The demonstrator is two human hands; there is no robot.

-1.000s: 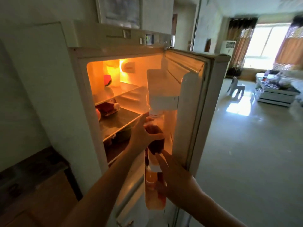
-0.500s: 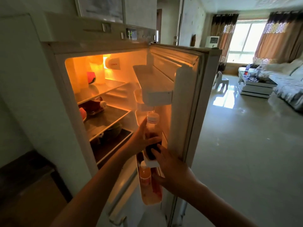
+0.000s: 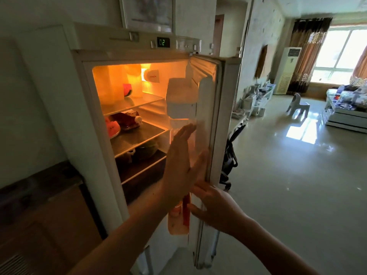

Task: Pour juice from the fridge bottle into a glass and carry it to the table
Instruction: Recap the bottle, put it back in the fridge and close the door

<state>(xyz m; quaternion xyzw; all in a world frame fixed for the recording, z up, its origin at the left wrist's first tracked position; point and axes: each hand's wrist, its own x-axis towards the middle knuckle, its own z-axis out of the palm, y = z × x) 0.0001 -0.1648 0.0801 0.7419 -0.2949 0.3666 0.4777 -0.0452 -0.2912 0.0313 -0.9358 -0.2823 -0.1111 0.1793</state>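
Observation:
The fridge (image 3: 65, 100) stands open and lit orange inside. Its door (image 3: 206, 108) swings out to the right. My left hand (image 3: 181, 161) is raised in front of the door shelves, fingers stretched out and apart, gripping nothing that I can see. The juice bottle in the door shelf is hidden behind that hand; only a pale orange blur shows between fingers and thumb. Lower in the door, an orange-capped bottle (image 3: 175, 212) stands in the bottom shelf. My right hand (image 3: 216, 207) rests with loose fingers against the door's inner edge. No glass is in view.
Inside the fridge, a watermelon slice (image 3: 127, 89) sits on the top shelf and a dark red bottle (image 3: 127, 120) lies on the shelf below it. A dark-topped wooden cabinet (image 3: 39, 195) stands at left. Behind the door is a folded stroller (image 3: 230, 155). The living room has a small chair (image 3: 297, 105) and a low table (image 3: 345, 116).
My left hand has let go of the bottle in the door shelf and spread its fingers upward. My view has swung left and up; the right hand stays at the door's edge.

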